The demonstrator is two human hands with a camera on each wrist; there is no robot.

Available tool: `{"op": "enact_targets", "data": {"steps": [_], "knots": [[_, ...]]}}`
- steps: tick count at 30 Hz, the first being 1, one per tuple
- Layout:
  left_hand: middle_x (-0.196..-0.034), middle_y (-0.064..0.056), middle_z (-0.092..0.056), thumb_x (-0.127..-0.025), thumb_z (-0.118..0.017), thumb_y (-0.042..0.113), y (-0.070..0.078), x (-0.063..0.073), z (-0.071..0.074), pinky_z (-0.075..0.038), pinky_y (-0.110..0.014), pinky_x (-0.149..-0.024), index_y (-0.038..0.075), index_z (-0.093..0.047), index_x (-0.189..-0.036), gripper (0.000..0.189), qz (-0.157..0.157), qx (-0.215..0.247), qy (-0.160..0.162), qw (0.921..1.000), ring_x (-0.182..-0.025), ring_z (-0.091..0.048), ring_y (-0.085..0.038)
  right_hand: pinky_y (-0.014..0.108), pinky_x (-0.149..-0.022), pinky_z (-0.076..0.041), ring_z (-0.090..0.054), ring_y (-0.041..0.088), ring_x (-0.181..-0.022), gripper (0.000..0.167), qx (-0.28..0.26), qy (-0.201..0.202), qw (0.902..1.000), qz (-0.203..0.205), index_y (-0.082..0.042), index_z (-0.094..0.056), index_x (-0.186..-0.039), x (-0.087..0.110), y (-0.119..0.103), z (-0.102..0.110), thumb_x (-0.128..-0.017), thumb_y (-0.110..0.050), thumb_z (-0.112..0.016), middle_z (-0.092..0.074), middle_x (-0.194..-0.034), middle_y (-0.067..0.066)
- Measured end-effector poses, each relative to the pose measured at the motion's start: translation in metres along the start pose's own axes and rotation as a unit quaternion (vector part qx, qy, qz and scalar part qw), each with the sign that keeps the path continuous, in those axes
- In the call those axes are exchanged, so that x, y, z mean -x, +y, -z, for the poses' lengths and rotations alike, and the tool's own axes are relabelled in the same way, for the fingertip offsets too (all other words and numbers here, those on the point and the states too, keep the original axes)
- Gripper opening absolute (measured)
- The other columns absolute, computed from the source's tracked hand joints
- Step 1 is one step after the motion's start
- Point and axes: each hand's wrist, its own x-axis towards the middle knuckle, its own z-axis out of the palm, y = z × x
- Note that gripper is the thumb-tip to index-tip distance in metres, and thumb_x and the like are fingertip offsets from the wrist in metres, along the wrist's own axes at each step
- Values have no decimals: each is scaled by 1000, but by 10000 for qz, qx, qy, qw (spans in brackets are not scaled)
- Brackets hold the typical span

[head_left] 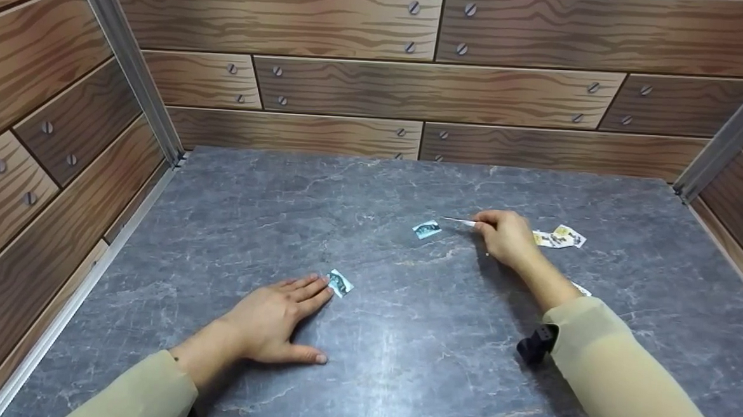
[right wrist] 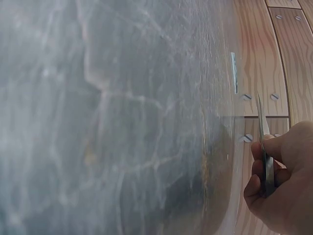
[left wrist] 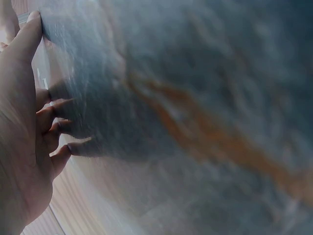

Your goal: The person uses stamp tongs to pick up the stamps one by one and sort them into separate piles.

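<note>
My left hand lies palm down with its fingers straight, and its fingertips touch the edge of a small teal-and-white stamp-like piece. My right hand pinches slim metal tweezers between thumb and fingers. Their thin tip points left in the head view, just above a second teal-and-white piece. That piece shows edge-on as a pale blue strip in the right wrist view. Behind the right hand lie several overlapping white-and-yellow pieces, partly hidden by it.
The grey marbled tabletop is bounded by wood-patterned panels at the back and sides, with metal posts in the corners. Another white piece shows beside the right forearm, mostly covered. A black device sits at the right cuff.
</note>
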Motion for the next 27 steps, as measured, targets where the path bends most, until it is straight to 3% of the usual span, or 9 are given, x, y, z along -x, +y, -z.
{"op": "enact_targets", "data": {"steps": [10, 27], "knots": [[-169, -15, -35, -92, -47, 88, 1, 0, -1, -34, -48, -125, 8, -37, -166, 110, 32, 26, -34, 10000, -156, -33, -32, 61, -104, -49, -68, 46, -116, 22, 90, 57, 9999, -118, 2, -78, -117, 1, 1, 9, -102, -9, -64, -75, -118, 24], [-169, -15, -35, -92, -47, 88, 1, 0, 0, -34, -49, -125, 8, -37, -166, 109, 18, 9, -42, 10000, -157, -33, -32, 56, -95, -54, -69, 36, -102, 19, -277, 33, 9993, 239, 0, -79, -115, 16, -23, 14, -103, -9, -67, -78, -110, 18]]}}
